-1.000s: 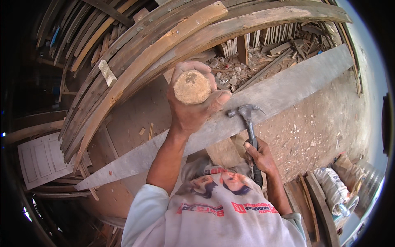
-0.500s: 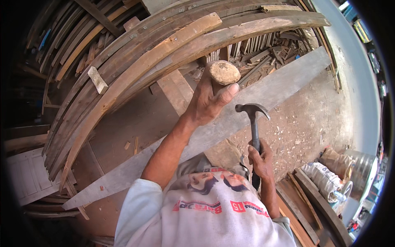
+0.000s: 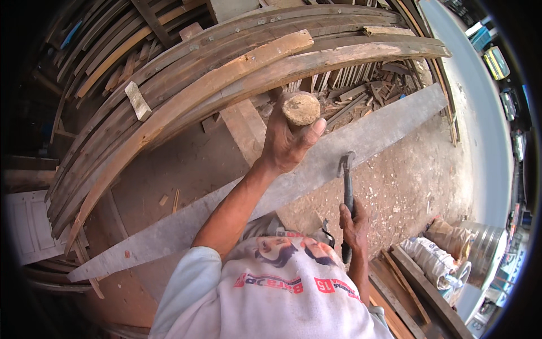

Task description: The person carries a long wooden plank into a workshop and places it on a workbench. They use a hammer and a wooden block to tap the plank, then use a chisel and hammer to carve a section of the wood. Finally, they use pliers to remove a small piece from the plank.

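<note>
My left hand (image 3: 282, 141) is wrapped round a thick piece of wood with a round, pale, rough end (image 3: 301, 109), held upright with that end up. Its lower part is hidden behind the hand. In my right hand (image 3: 354, 225), closed round the dark grip, is a claw hammer (image 3: 348, 183), its metal head slightly blurred over the edge of the board. This long grey board (image 3: 389, 121) runs diagonally beneath both hands, narrowing toward the lower left. The hammer head is apart from the wood's round end, to its right and nearer to me.
Long curved beams (image 3: 243, 62) lie stacked across the far side, with a small wood block (image 3: 138, 101) on them. Scrap wood (image 3: 361, 90) is heaped beyond the board. Planks (image 3: 409, 282), a white sack (image 3: 427, 253) and a metal drum (image 3: 484, 248) stand at the right.
The hammer has turned in my right hand, so its head shows narrower and sits slightly lower. My left hand keeps its hold on the wood. The whole view has shifted a little.
</note>
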The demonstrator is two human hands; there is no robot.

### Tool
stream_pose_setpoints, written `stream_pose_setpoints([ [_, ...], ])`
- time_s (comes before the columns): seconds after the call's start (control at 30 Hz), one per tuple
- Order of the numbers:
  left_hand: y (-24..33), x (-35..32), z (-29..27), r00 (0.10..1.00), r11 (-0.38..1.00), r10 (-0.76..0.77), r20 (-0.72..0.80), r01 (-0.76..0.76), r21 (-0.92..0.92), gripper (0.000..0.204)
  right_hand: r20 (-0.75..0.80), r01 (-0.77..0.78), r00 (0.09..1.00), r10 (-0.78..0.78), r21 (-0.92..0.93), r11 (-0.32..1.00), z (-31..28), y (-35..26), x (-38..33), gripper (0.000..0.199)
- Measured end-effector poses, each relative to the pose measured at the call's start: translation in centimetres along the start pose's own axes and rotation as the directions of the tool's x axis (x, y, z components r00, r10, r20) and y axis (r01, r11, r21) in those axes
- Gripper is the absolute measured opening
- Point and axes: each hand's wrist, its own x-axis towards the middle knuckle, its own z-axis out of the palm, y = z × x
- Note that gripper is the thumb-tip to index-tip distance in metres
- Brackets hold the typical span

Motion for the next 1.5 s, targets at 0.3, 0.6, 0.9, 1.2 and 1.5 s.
stream_pose_setpoints([
  [0.3, 0.6, -1.3, 0.8, 0.997, 0.997, -0.071, 0.005, 0.071, 0.024, 0.05, 0.157, -0.051, 0.986, 0.063, -0.084, 0.995, 1.6, 0.4, 1.3, 0.055],
  [0.6, 4.9, -0.8, 1.3, 0.994, 0.984, -0.01, 0.109, -0.01, 0.178, 0.052, 0.19, -0.019, 0.981, -0.039, 0.294, 0.956, 0.1, -3.3, 0.8, 0.052],
  [0.9, 2.4, -1.7, 1.6, 0.987, 0.959, -0.156, -0.042, 0.161, 0.234, 0.039, 0.133, -0.108, 0.986, 0.103, 0.031, 0.994, 0.2, 2.4, 0.6, 0.051],
  [1.2, 3.5, -2.1, 1.8, 0.985, 0.934, -0.056, 0.165, -0.007, 0.357, 0.04, -0.001, 0.078, 0.997, -0.078, -0.063, 0.995, -1.9, -1.2, 0.8, 0.043],
  [1.5, 2.8, -1.7, 2.6, 0.976, 0.926, -0.111, 0.186, 0.034, 0.376, 0.032, 0.039, 0.04, 0.999, -0.036, -0.093, 0.995, -1.9, 0.7, 0.8, 0.046],
])
